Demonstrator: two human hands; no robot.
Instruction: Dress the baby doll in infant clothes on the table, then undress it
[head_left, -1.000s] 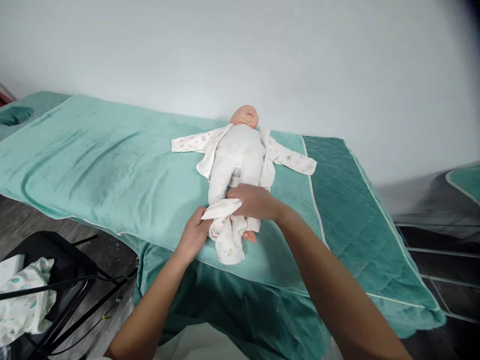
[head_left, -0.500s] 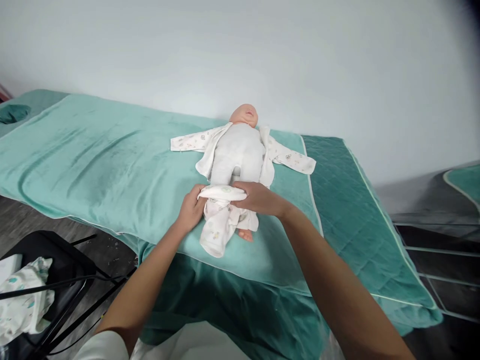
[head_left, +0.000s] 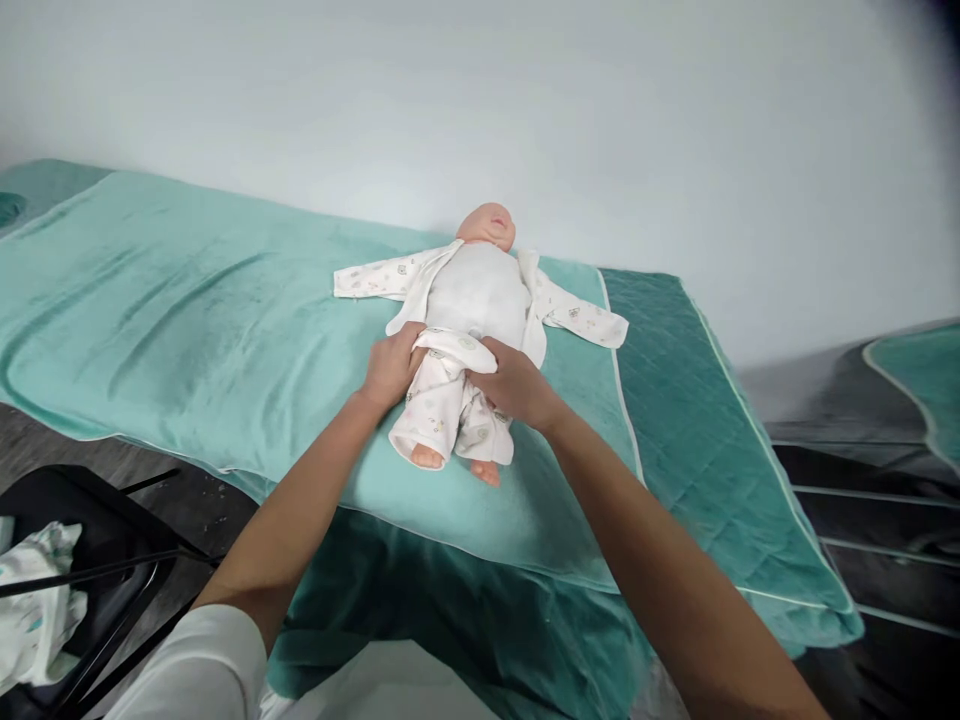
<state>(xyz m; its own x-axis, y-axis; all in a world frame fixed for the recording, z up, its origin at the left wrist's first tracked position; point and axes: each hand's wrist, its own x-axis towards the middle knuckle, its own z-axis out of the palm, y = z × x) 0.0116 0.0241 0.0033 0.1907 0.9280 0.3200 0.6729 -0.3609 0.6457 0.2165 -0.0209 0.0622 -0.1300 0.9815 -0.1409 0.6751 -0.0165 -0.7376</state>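
Pants (head_left: 433,398) higher, doll (head_left: 481,288) partly inside, waistband (head_left: 454,346) in left hand (head_left: 393,366), right hand (head_left: 517,386)

Wide passage over the green sheet (head_left: 187,300) left of the doll (head_left: 480,285), wall (head_left: 360,100) blocking behind

Up the printed pants (head_left: 431,405) come! Our left hand (head_left: 391,366) and right hand (head_left: 519,384) travel with the waistband (head_left: 456,347), from the doll's (head_left: 480,290) lower legs to the top of its thighs. We now see the bunched fabric drawn out along both legs, and there, out of the cuff that hung loose a second ago, pops the right foot (head_left: 427,457)!
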